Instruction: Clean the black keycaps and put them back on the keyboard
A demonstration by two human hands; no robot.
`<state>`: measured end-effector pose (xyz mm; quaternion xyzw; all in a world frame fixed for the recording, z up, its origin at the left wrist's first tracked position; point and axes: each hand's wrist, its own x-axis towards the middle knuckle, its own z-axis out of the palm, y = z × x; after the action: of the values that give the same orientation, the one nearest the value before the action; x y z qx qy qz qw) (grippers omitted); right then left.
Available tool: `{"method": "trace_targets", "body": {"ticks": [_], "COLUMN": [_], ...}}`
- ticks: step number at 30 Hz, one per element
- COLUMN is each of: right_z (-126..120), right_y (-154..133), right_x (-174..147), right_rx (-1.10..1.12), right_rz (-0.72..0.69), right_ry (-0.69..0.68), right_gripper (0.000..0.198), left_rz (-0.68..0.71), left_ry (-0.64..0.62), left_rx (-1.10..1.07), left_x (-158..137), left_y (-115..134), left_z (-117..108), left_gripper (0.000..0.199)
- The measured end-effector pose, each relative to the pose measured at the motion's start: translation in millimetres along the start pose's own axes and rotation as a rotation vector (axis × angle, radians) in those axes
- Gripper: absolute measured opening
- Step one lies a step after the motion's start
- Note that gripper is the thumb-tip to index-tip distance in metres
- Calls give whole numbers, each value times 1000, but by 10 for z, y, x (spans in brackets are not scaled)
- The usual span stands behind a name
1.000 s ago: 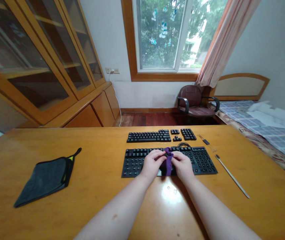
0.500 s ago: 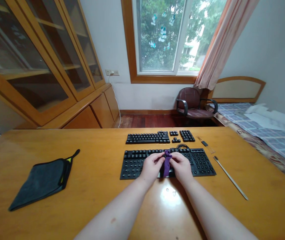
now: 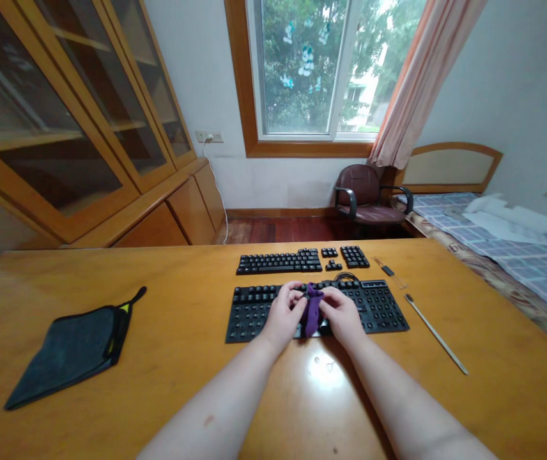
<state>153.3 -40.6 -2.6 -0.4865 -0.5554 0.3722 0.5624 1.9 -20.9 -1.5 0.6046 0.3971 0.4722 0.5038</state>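
Note:
A strip of purple cloth [image 3: 312, 314] hangs between my two hands, above the middle of a black keyboard [image 3: 383, 310] whose keycaps are mostly off. My left hand [image 3: 280, 316] is closed at the cloth's left side, its index finger arched; a small dark thing seems to show by its fingertips, too small to name. My right hand [image 3: 344, 314] pinches the cloth from the right with thumb and fingers. Both hands cover part of the keyboard. Behind it lie black keycaps [image 3: 278, 261] in rows, with smaller groups to the right, among them a number-pad block [image 3: 354, 257].
A folded dark grey cloth [image 3: 75, 342] with a loop lies on the table's left. To the right are a thin-handled brush [image 3: 439, 335] and a wire keycap puller [image 3: 387, 271]. A coiled cable [image 3: 347, 276] sits behind the keyboard. An armchair [image 3: 367, 195] stands beyond the table.
The purple cloth has shifted and bunched differently between my fingers. My left fingers have lifted and spread a little from it. The whole view has turned slightly.

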Motion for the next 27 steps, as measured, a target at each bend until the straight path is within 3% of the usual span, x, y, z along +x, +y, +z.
{"method": "trace_targets", "body": {"ticks": [5, 15, 27], "right_z": [19, 3, -17], "right_y": [-22, -27, -96], "right_x": [-13, -8, -18], "right_rx": [-13, -14, 121], "right_rz": [12, 50, 106], "right_ry": [-61, -56, -212], "right_gripper": [12, 15, 21], "left_rz": [-30, -58, -95], "left_ry": [21, -20, -62], "left_rx": [-66, -101, -70], "left_x": [-1, -9, 11], "left_y": [1, -4, 83], "left_z": [8, 19, -9], "left_gripper": [10, 20, 17]}}
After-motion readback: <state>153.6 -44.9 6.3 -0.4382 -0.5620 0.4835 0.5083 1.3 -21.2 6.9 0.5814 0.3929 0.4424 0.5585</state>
